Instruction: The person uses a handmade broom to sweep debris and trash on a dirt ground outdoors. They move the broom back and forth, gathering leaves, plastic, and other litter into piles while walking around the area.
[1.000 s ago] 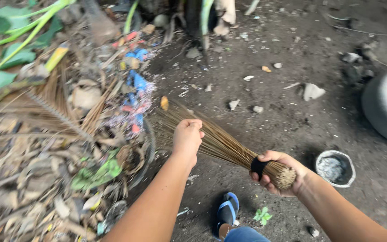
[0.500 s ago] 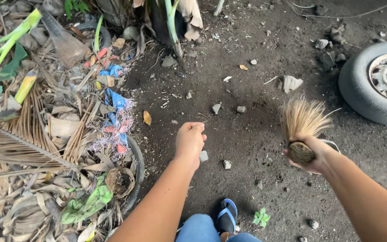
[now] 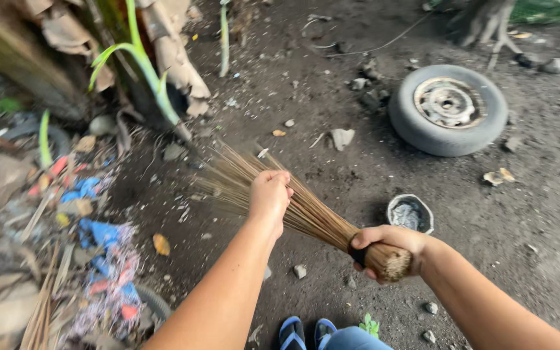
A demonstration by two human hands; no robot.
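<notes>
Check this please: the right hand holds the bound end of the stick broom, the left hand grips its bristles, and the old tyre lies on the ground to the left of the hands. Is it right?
Not quite. In the head view the tyre lies to the right of the hands, not the left. The rest holds: the right hand holds the bound end of the broom, and the left hand grips its bristles.

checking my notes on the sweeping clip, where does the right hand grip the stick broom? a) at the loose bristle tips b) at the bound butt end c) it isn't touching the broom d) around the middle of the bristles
B: the right hand wraps the bound butt end of the tan stick broom, by its dark band, while the left hand closes over the bristles further along.
</notes>
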